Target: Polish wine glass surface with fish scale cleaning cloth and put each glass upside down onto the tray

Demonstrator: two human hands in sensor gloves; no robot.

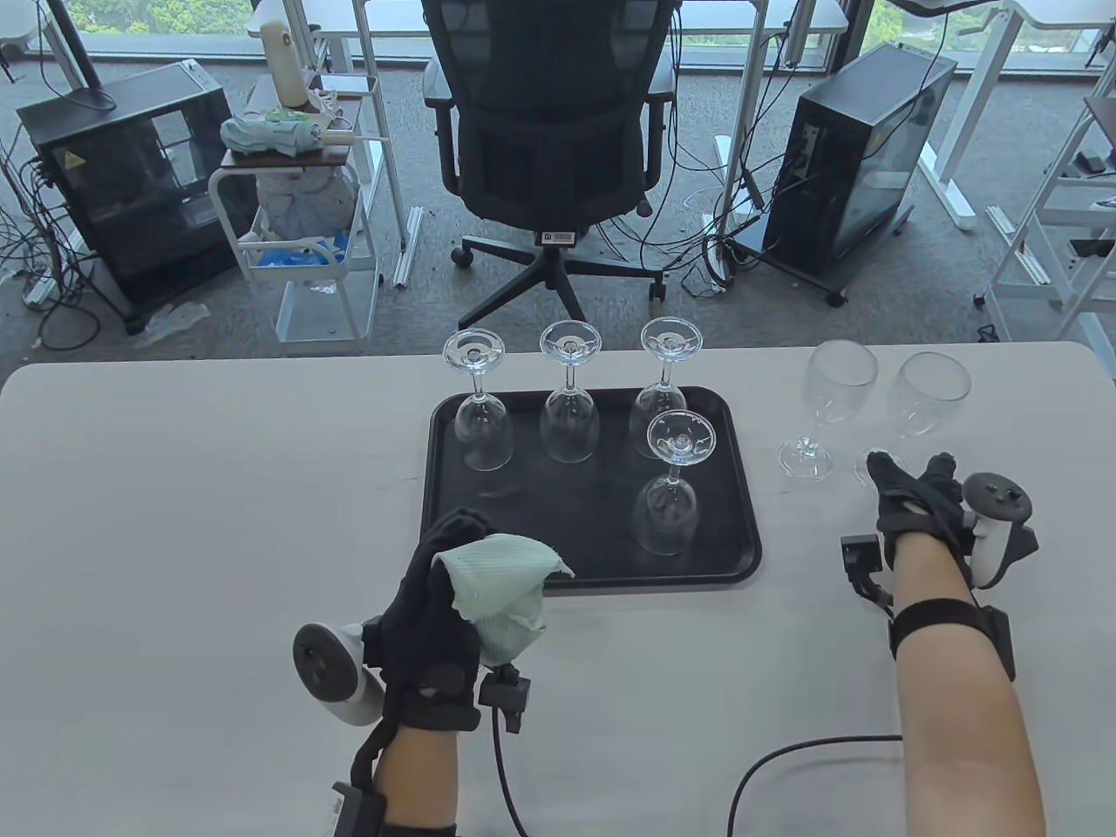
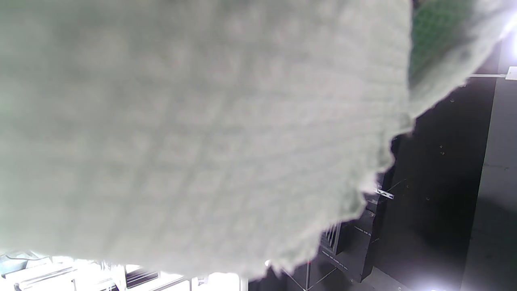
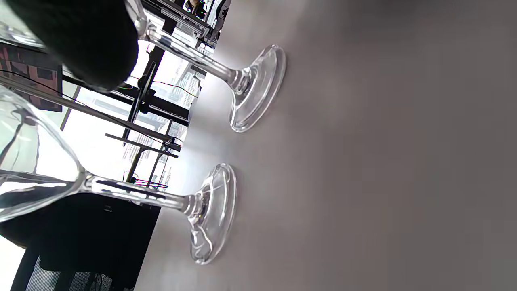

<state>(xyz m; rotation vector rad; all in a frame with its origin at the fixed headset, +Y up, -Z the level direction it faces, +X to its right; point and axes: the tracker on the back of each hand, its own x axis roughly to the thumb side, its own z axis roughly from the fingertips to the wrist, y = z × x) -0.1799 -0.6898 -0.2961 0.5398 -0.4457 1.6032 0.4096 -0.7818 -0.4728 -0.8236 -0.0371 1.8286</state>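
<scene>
A: Where did things stand on the pale counter (image 1: 218, 488)?

B: Four clear stemmed wine glasses stood upside down on the flat black rectangular tray (image 1: 741, 558): three along its far edge, and a fourth inverted glass (image 1: 670, 501) nearer its right edge. Two more waited upright off the tray, toward the counter's far right corner: the left upright glass (image 1: 833, 392) and the right upright glass (image 1: 931, 397).

A: And the hands?

B: The left hand (image 1: 436, 602) hovered at the tray's near edge, its fingers curled around the bunched pale green fish-scale cloth (image 1: 501, 597); in the left wrist view that cloth filled nearly everything. The right hand (image 1: 928, 510) sat just in front of the right upright glass's foot, fingers loosely extended and holding nothing. Whether they touched the foot, I could not tell.

A: How would that glass handle?

B: I judged it light, thin-walled, brittle and slick under a glove. The stem looked the safest place to pinch, or the bowl cradled from below, with the soft cloth wrapping the bowl gently. Its neighbour stood near, so a careless reach risked knocking it.
</scene>
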